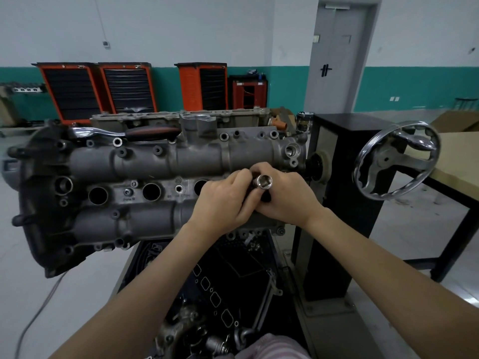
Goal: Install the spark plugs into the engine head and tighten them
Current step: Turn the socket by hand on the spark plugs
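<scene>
Cross-threading is the main risk: both hands curl their fingers round a socket [264, 182] over the rightmost well of the engine head [160, 182] (any plug inside is hidden). Left hand [223, 200] and right hand [287, 195] could tilt it; a ratchet [124, 133] lies unused.

Two hands [223, 200] [287, 198] met at one socket [264, 182]. Left of the fingers were three open plug holes [98, 195] [151, 191] [200, 185]. Behind them lay one ratchet [124, 132].
</scene>
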`<state>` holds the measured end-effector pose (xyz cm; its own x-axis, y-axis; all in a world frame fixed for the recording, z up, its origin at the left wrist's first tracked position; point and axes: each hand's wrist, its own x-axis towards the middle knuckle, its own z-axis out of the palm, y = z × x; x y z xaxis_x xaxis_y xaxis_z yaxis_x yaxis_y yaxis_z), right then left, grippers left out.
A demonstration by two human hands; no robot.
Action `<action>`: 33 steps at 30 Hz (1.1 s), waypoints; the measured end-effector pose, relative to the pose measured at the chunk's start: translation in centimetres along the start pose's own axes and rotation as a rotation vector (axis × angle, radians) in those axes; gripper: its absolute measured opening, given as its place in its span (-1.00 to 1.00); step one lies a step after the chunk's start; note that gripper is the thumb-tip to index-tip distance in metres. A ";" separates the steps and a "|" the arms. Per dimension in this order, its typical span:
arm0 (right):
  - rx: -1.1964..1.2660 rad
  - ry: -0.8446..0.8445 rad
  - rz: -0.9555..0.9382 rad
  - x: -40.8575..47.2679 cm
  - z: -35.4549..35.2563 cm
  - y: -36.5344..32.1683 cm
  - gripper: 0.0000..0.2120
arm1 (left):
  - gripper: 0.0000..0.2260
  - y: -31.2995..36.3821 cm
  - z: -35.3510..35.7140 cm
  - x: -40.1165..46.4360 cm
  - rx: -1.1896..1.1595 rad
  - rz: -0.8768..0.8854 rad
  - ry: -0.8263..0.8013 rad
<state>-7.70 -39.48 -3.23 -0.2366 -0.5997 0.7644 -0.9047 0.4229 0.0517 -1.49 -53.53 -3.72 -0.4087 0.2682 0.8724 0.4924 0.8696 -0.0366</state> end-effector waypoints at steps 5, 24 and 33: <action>0.017 -0.037 -0.035 -0.1 -0.1 0.0 -0.66 | -0.63 0.1 -0.2 0.1 -0.030 0.032 0.006; -0.019 -0.026 -0.056 0.0 0.0 0.1 -0.74 | -0.68 0.1 0.0 -0.1 -0.104 -0.035 -0.025; -0.031 0.007 -0.006 -0.1 0.3 0.1 -0.73 | -0.75 -0.1 0.2 -0.1 -0.010 -0.024 -0.022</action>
<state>-7.91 -39.62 -3.50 -0.2286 -0.5980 0.7682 -0.8946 0.4403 0.0765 -1.62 -53.55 -3.92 -0.4368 0.2567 0.8621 0.4902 0.8715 -0.0111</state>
